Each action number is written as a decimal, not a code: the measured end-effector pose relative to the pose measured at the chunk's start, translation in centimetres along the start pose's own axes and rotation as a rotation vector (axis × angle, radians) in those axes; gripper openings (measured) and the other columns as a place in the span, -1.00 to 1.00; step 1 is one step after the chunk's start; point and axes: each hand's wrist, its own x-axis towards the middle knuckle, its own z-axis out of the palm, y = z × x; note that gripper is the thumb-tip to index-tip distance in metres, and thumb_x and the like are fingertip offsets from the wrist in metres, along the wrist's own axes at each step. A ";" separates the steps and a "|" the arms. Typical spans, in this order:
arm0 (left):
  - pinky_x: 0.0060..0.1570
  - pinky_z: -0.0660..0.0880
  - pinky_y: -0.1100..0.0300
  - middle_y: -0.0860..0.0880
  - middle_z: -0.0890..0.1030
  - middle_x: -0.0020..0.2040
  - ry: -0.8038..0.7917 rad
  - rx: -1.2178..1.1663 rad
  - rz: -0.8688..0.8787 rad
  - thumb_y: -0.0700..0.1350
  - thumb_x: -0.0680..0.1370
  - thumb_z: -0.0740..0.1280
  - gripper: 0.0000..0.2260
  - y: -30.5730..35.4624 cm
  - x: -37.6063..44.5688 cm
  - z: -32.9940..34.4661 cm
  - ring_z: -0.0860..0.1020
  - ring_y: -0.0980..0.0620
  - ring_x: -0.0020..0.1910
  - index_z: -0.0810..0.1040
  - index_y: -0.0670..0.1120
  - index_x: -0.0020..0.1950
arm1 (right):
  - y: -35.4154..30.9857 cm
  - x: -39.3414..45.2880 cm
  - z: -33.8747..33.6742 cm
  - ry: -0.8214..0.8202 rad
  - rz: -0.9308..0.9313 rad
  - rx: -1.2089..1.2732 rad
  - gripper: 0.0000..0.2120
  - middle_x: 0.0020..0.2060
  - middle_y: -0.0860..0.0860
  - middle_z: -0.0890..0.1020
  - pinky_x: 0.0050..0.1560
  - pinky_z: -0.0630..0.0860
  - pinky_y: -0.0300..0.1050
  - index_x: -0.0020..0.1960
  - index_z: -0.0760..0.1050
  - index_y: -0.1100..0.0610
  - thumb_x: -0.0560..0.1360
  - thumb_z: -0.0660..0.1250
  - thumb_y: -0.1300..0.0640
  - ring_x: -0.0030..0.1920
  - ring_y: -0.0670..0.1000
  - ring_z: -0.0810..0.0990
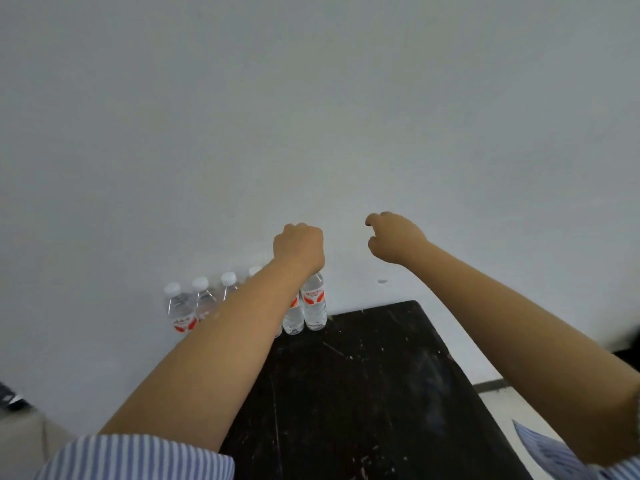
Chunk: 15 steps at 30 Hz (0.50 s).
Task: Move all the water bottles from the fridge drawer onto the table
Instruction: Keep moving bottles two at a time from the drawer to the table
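Observation:
Several clear water bottles with white caps and red labels stand in a row along the far edge of the dark table (363, 375), against the white wall. My left hand (299, 247) is closed over the top of the rightmost bottle (314, 303), which stands upright on the table; its cap is hidden under my fist. A second bottle (293, 318) stands right beside it. My left forearm hides parts of the other bottles (178, 310). My right hand (394, 237) hovers in the air to the right, fingers loosely curled, holding nothing. The fridge drawer is out of view.
A plain white wall (311, 116) fills the background. The table's right edge runs diagonally, with pale floor (498, 400) beyond it. A dark object (627, 342) sits at the right border and another (8, 396) at the left border.

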 end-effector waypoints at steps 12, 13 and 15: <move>-0.05 0.40 0.12 -0.15 0.49 0.15 0.102 -0.005 0.523 -0.33 0.49 0.15 -0.71 16.7 -20.1 -5.8 0.45 -0.13 0.13 0.48 -0.18 0.17 | 8.5 -32.3 -10.8 0.131 0.440 -0.130 -0.63 0.25 0.15 0.44 0.15 0.41 -0.02 0.32 0.36 0.17 0.52 0.13 0.19 0.22 0.18 0.45; -0.04 0.40 0.11 -0.15 0.49 0.15 0.095 -0.014 0.584 -0.33 0.49 0.14 -0.71 18.8 -22.3 -5.9 0.45 -0.14 0.13 0.47 -0.18 0.17 | 9.1 -35.8 -11.4 0.136 0.488 -0.144 -0.63 0.25 0.15 0.44 0.15 0.41 -0.03 0.32 0.36 0.16 0.52 0.13 0.18 0.22 0.18 0.45; -0.06 0.39 0.11 -0.15 0.50 0.14 0.083 -0.030 0.715 -0.33 0.49 0.13 -0.72 23.3 -26.7 -5.9 0.46 -0.13 0.11 0.48 -0.18 0.15 | 10.4 -42.9 -12.5 0.157 0.588 -0.160 -0.64 0.22 0.16 0.46 0.14 0.41 -0.03 0.30 0.39 0.16 0.51 0.14 0.18 0.21 0.19 0.46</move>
